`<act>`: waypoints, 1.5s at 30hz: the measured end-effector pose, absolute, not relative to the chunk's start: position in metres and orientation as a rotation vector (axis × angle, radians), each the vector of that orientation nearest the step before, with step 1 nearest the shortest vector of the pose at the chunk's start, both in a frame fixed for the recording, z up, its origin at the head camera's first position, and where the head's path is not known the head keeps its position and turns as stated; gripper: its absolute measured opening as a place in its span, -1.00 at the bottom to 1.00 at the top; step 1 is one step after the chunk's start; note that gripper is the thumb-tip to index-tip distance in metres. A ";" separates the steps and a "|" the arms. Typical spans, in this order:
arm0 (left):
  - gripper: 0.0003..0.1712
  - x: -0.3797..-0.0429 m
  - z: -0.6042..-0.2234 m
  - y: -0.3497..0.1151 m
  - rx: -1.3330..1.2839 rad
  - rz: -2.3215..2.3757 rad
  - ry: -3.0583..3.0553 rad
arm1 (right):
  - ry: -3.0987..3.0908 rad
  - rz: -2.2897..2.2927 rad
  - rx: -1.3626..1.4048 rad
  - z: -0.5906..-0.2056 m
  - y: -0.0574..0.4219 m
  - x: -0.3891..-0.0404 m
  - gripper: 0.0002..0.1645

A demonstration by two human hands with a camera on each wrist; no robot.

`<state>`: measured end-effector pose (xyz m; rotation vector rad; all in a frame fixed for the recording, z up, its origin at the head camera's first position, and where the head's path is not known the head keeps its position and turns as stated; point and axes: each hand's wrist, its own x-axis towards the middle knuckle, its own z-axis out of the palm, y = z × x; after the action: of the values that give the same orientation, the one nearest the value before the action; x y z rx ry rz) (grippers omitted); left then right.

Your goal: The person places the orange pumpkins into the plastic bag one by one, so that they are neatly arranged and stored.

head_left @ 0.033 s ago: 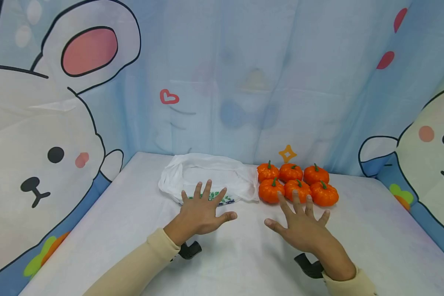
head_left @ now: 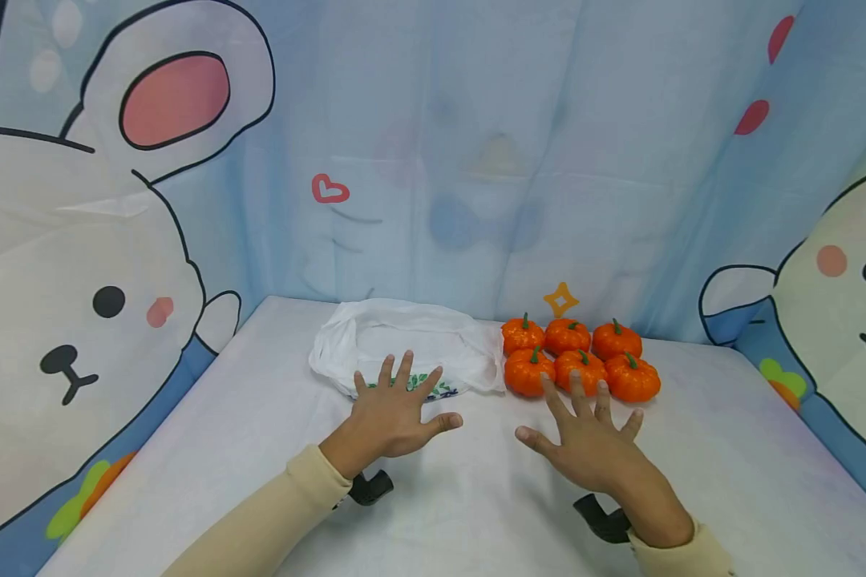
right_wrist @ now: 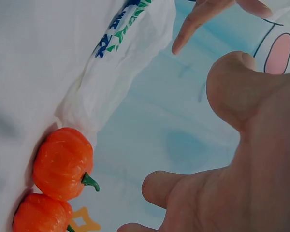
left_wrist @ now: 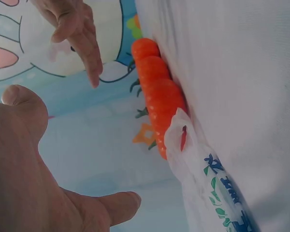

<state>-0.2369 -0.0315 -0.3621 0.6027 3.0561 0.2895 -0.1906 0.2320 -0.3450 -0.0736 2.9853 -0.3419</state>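
Both hands hover with fingers spread and hold nothing. My left hand [head_left: 393, 417] is in front of a white plastic bag [head_left: 418, 332], its fingertips overlapping the bag's near edge in the head view. The bag lies crumpled, with green and blue print [left_wrist: 220, 198] along its near side. Nearest to my right hand [head_left: 592, 445] are several small orange pumpkins [head_left: 580, 370] with green stems, set in two rows against the bag's right end. The right fingertips overlap the front row in the head view. In the right wrist view one pumpkin [right_wrist: 64, 164] sits right beside the bag.
A white cloth covers the table [head_left: 462, 513]. Behind it hangs a light blue curtain [head_left: 404, 104] with cartoon prints, which also runs along both sides. A black wrist strap piece [head_left: 371, 487] shows under the left wrist, another [head_left: 602, 521] under the right.
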 end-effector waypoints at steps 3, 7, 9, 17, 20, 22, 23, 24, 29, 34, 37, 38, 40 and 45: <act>-0.05 -0.240 -0.362 -0.033 0.604 0.289 3.049 | 2.999 -0.344 -0.085 -0.345 0.231 -0.191 0.29; -0.15 -0.254 -0.357 -0.041 0.636 0.404 3.056 | 3.018 -0.355 -0.104 -0.346 0.232 -0.191 0.27; -0.28 -0.266 -0.353 -0.052 0.628 0.565 3.093 | 3.026 -0.357 -0.117 -0.345 0.234 -0.192 0.26; -0.71 -0.331 -0.374 -0.131 0.377 1.634 3.183 | 3.165 -0.456 -0.186 -0.337 0.260 -0.209 0.18; -0.69 -0.347 -0.393 -0.153 0.346 1.848 2.995 | 3.241 -0.646 -0.090 -0.338 0.283 -0.223 0.08; -0.64 -0.354 -0.405 -0.161 0.351 1.867 2.883 | 3.299 -0.780 0.021 -0.343 0.303 -0.234 -0.01; -0.62 -0.356 -0.410 -0.164 0.359 1.862 2.828 | 3.310 -0.847 0.102 -0.348 0.314 -0.239 -0.04; -0.60 -0.358 -0.415 -0.166 0.355 1.859 2.773 | 3.310 -0.907 0.189 -0.353 0.325 -0.244 -0.06; -0.54 -0.360 -0.432 -0.169 0.327 1.898 2.598 | 3.141 -1.251 0.486 -0.385 0.374 -0.262 0.01; -0.55 -0.361 -0.437 -0.168 0.329 1.781 2.678 | 2.945 -1.421 0.489 -0.409 0.400 -0.277 0.13; -0.55 -0.363 -0.439 -0.167 0.340 1.712 2.723 | 2.887 -1.399 0.445 -0.415 0.405 -0.282 0.20; -0.55 -0.363 -0.440 -0.167 0.336 1.713 2.723 | 2.877 -1.383 0.429 -0.416 0.406 -0.283 0.22; -0.56 -0.363 -0.441 -0.167 0.323 1.712 2.723 | 2.865 -1.352 0.403 -0.419 0.407 -0.284 0.25; -0.57 -0.365 -0.441 -0.168 0.288 1.693 2.739 | 2.880 -1.313 0.393 -0.421 0.407 -0.288 0.26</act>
<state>-0.3652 -0.1685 -0.4414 0.2876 2.7394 1.6928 -0.2880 0.4066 -0.4209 0.3934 2.8805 -1.3130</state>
